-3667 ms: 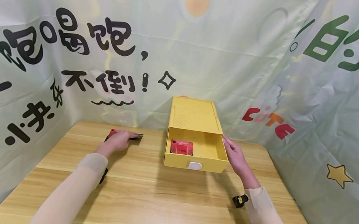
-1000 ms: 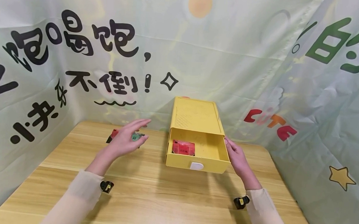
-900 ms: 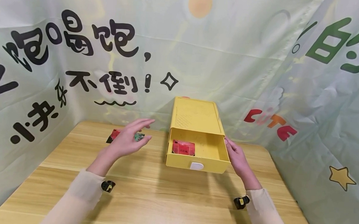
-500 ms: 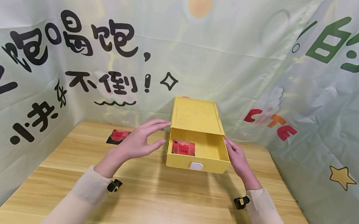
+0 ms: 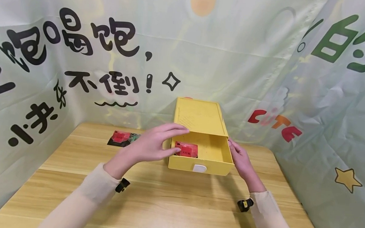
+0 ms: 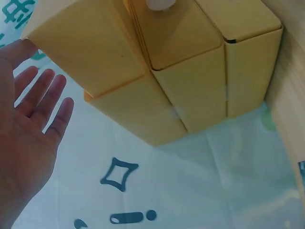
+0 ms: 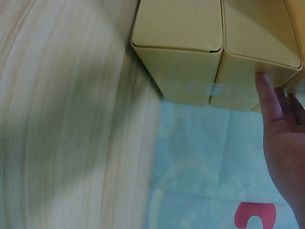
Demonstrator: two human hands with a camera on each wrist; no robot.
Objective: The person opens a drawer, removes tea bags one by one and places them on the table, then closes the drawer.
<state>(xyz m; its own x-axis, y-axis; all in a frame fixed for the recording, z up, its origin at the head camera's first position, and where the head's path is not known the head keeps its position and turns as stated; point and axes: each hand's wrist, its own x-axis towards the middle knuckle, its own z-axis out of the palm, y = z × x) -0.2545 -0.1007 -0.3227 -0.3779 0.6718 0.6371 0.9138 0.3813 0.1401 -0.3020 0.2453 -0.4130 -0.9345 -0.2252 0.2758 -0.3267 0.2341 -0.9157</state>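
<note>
A yellow drawer unit (image 5: pixel 200 118) has its top drawer (image 5: pixel 217 168) pulled out, with a white pull tab (image 5: pixel 199 168) on the front. Inside, at the left, lies a red tea packet (image 5: pixel 189 150). My left hand (image 5: pixel 150 145) hovers at the drawer's left wall, its fingers above the opening and its thumb before the packet; it holds nothing. In the left wrist view its fingers (image 6: pixel 42 98) are spread apart. My right hand (image 5: pixel 241 160) rests against the unit's right side; the right wrist view shows straight fingers (image 7: pixel 269 100) touching a drawer casing.
On the wooden table (image 5: pixel 154 201), left of the unit, lie another red packet (image 5: pixel 120 137) and a green one (image 5: pixel 134 137), partly behind my left hand. Printed cloth (image 5: pixel 233 61) hangs behind the table and at both sides. The wrist views show further stacked drawers (image 6: pixel 190 81).
My left hand has let go of the packets on the table and moved right, over the drawer's left edge. The table packets show more fully. My right hand stays at the unit's side.
</note>
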